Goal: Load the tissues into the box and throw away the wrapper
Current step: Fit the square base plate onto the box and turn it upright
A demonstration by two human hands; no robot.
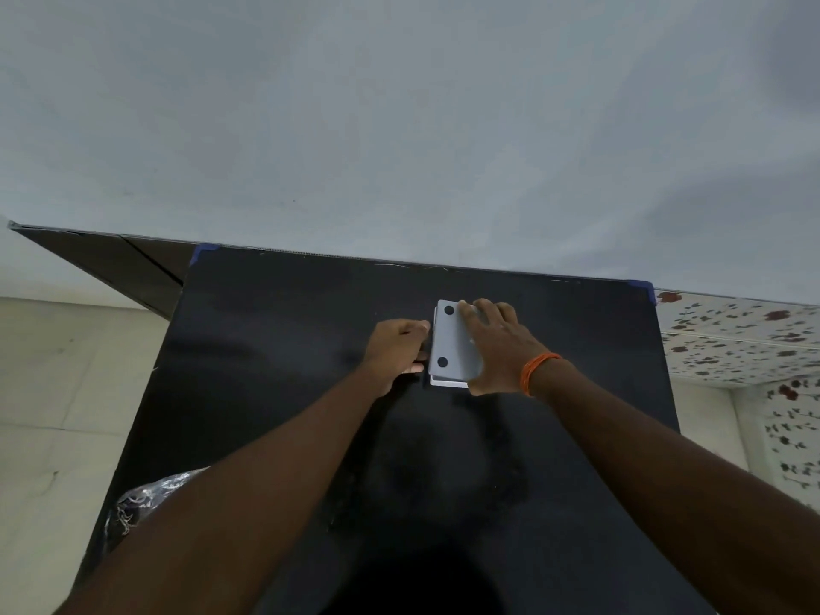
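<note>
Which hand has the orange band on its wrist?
The right hand, lying flat on top of the grey box. The left hand, at the box's left edge, has a bare wrist.

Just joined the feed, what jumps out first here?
A pale grey box, underside up with two black round feet, sits far-centre on the black table. The right hand lies flat on it while the left hand grips its left edge. A crinkled clear wrapper lies at the table's near-left edge.
</note>
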